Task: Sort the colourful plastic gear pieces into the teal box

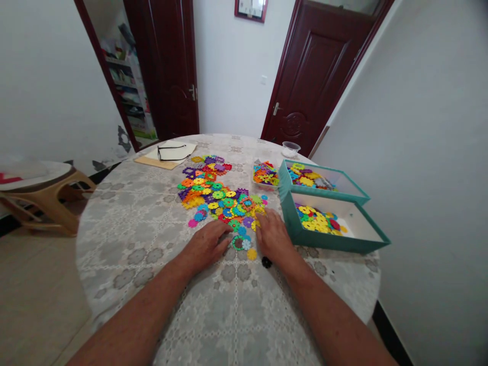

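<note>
A spread heap of colourful plastic gear-shaped building pieces (217, 194) lies on the table in front of me. At its near edge, my left hand (208, 244) rests with the fingers curved forward and the thumb apart; nothing shows in it. My right hand (272, 234) lies on the heap's right side, fingers stretched over a few yellow pieces (259, 209), its underside hidden. Between the hands are a green ring-shaped piece (238, 243), a pale blue piece (246, 244) and a yellow piece (252, 254). A black piece (266, 262) sits beside my right wrist.
To the right, a teal box (343, 244) and a second teal box (354, 191) hold more pieces. A clear container (266, 187) of pieces stands beside them. Glasses (173, 153) rest on papers (152, 161) at the back left. A clear bowl (291, 148) is at the far edge.
</note>
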`<action>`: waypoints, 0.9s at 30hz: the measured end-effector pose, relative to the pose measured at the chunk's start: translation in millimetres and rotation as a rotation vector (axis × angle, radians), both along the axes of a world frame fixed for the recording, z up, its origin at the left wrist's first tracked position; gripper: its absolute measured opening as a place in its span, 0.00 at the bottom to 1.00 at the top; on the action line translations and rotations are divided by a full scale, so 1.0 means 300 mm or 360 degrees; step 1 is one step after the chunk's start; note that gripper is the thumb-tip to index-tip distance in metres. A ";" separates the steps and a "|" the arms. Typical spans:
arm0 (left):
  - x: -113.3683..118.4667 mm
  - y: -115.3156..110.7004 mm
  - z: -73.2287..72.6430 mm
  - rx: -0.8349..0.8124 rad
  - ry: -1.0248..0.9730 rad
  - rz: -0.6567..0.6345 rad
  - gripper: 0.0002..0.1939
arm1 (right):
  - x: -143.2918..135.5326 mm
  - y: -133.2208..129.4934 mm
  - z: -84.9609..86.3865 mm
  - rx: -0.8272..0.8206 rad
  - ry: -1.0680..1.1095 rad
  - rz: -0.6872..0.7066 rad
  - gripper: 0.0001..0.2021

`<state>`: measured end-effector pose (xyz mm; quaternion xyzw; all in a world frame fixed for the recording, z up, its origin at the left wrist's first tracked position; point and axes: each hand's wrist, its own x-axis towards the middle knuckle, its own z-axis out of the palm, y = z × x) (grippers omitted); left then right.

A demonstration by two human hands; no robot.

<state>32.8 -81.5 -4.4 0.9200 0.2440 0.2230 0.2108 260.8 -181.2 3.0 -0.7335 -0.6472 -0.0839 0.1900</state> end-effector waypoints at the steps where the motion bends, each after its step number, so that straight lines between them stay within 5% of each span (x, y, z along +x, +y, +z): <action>1: 0.000 0.000 -0.001 0.0006 -0.0004 -0.0001 0.13 | 0.003 0.010 -0.014 -0.0033 0.0012 -0.0037 0.20; 6: 0.002 0.001 -0.012 0.0035 -0.0034 0.0006 0.12 | 0.033 0.026 -0.038 -0.0015 0.0186 -0.0024 0.10; 11: 0.002 0.000 -0.025 0.0033 -0.0111 0.0052 0.14 | 0.013 0.012 -0.040 0.0090 0.0327 0.0226 0.02; 16: 0.005 -0.009 -0.007 -0.0102 -0.0174 0.0071 0.22 | -0.065 0.008 -0.026 0.0192 0.0596 0.0674 0.04; 19: 0.008 -0.011 0.006 -0.0150 -0.0236 0.0026 0.17 | -0.085 0.020 -0.025 0.0248 0.0570 0.0826 0.10; 23: 0.012 -0.002 0.001 -0.0148 -0.0256 0.0107 0.08 | -0.036 0.056 -0.058 0.0392 0.0318 0.0415 0.20; 27: 0.015 0.007 -0.020 -0.0101 -0.0260 0.0069 0.09 | 0.021 0.075 -0.090 0.0166 0.0073 -0.0001 0.24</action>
